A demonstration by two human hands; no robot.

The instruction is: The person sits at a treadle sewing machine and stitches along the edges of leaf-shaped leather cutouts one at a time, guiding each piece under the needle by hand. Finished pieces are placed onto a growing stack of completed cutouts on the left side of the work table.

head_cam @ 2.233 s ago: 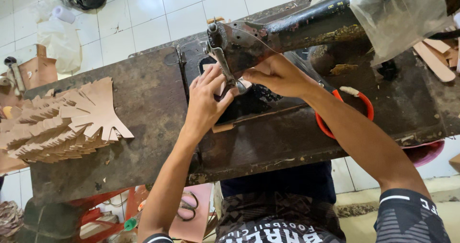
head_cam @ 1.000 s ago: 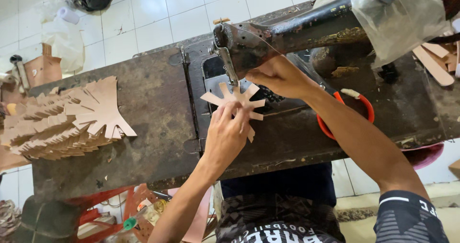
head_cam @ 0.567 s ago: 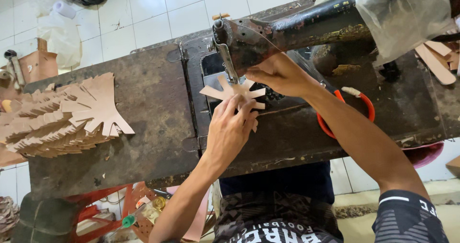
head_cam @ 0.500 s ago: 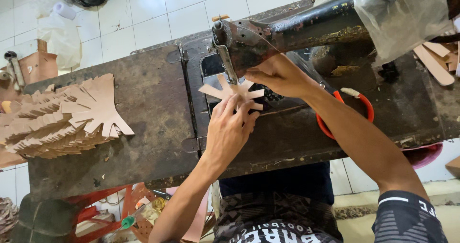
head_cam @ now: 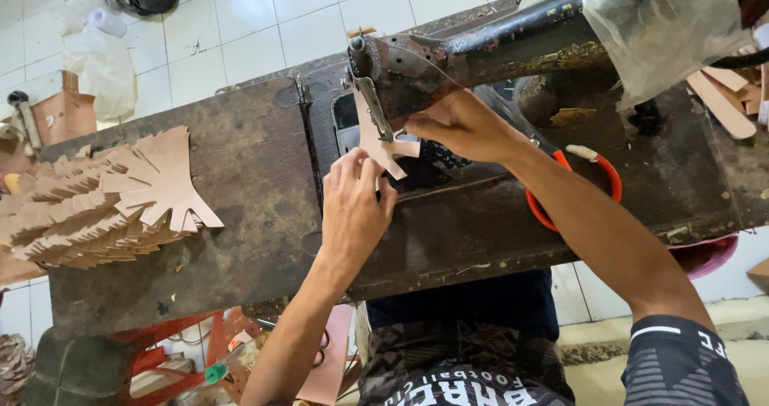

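A tan, fringed leather piece (head_cam: pixel 383 144) lies folded under the needle of an old dark sewing machine (head_cam: pixel 473 50). My left hand (head_cam: pixel 352 206) rests on the machine bed with its fingertips pinching the near edge of the piece. My right hand (head_cam: pixel 460 126) reaches in from the right and holds the piece's far side just beside the needle foot. Both hands grip the same piece.
A thick stack of cut tan leather pieces (head_cam: pixel 104 198) lies on the worn dark table (head_cam: pixel 248 246) at the left. An orange ring (head_cam: pixel 577 190) sits right of the machine. Wooden strips (head_cam: pixel 725 94) and a plastic bag (head_cam: pixel 665 30) are at the far right.
The leather piece, spread flat with its fringes out half a second ago, is now folded and narrower under the needle. My left hand slid up closer to the needle.
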